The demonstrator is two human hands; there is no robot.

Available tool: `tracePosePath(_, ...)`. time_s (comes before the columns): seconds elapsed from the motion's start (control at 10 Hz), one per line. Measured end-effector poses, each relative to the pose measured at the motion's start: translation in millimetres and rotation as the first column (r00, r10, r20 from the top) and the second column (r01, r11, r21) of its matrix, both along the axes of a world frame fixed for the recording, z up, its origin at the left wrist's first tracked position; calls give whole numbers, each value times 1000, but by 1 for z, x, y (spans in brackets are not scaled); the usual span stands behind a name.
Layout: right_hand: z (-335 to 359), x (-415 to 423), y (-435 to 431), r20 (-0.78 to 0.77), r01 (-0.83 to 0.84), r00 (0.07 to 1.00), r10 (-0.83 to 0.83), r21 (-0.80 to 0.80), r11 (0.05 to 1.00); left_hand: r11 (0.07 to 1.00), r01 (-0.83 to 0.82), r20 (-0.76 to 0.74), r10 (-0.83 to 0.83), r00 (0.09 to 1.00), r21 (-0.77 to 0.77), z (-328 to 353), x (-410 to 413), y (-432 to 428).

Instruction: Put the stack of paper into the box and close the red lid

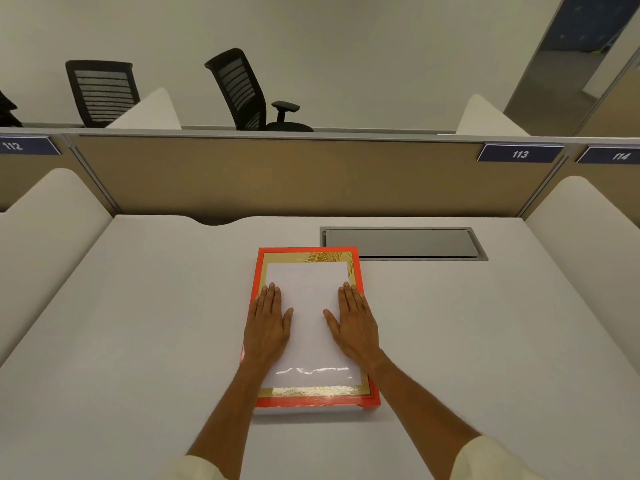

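Observation:
A flat box with a red lid (360, 268) lies in the middle of the white desk. The lid has a gold inner border and a glossy white rectangle (309, 327) in its centre; I cannot tell whether that is the stack of paper behind a clear window. A thin white strip of the box base (311, 409) shows under the lid's near edge. My left hand (268, 327) lies flat, palm down, on the left side of the lid. My right hand (355, 323) lies flat on the right side. Neither hand grips anything.
A grey cable hatch (401, 242) is set into the desk (138, 323) just behind and right of the box. White side dividers and a tan back partition (277, 174) enclose the desk. Two black office chairs (242, 91) stand beyond the partition.

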State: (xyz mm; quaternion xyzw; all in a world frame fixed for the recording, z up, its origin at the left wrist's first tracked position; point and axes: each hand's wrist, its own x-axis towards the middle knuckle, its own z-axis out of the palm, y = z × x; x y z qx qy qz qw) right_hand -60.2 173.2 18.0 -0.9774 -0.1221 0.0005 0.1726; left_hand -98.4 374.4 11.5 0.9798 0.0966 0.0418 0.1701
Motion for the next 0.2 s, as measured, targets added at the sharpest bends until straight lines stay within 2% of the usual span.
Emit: tracePosePath(0.2,17,5,-33,38,-18,999,18,11,1000,999,-11,63,14,998,-53,9,2,-39)
